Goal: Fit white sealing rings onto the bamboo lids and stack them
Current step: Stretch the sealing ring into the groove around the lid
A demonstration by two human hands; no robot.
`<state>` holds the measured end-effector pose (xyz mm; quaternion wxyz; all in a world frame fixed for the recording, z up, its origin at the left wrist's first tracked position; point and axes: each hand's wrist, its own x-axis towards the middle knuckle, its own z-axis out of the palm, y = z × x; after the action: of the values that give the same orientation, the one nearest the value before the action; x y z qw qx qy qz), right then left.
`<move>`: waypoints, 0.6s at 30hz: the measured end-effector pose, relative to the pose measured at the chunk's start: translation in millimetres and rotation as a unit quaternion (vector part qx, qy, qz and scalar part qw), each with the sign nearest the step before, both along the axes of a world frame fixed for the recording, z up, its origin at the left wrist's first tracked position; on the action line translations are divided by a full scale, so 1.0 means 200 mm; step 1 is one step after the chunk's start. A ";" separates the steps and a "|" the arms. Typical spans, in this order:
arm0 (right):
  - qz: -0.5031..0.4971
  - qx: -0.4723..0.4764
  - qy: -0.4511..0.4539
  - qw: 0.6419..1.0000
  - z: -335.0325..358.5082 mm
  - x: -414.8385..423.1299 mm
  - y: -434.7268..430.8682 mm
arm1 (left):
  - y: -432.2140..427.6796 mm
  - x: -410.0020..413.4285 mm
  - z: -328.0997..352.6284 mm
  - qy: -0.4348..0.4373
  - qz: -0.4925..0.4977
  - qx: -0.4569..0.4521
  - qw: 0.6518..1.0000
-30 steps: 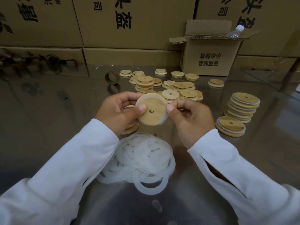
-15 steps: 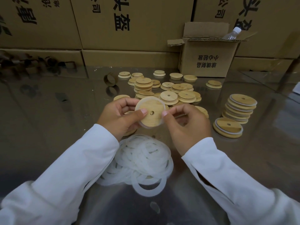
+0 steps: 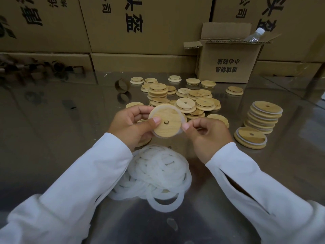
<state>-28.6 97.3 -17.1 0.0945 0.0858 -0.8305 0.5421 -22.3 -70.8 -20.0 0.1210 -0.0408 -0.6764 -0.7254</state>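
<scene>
I see a round bamboo lid (image 3: 166, 121) with a small centre hole tilted up above the table, a white ring (image 3: 182, 118) around its edge, a loose heap of white rings (image 3: 158, 175) below it, bare lids (image 3: 186, 99) scattered behind, and a stack of ringed lids (image 3: 264, 117) at right.

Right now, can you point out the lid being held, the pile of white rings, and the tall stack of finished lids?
Held bamboo lid (image 3: 166, 123): head view, on its wooden face beside the centre hole.
Pile of white rings (image 3: 158, 175): head view, middle of the heap.
Finished stack (image 3: 266, 107): head view, top lid's face.
</scene>
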 end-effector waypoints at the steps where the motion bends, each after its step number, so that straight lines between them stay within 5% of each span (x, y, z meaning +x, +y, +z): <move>1: 0.006 0.004 -0.004 1.000 0.00 0.00 0.00 | 0.00 0.00 0.00 -0.003 -0.003 0.004 1.000; 18: 0.054 -0.118 -0.053 0.990 0.02 0.03 -0.03 | 0.00 0.00 0.01 -0.004 -0.006 0.014 1.000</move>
<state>-22.8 92.2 -13.5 0.0307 0.0903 -0.7588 0.6443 -21.8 -71.0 -17.2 0.1145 -0.0401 -0.6660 -0.7360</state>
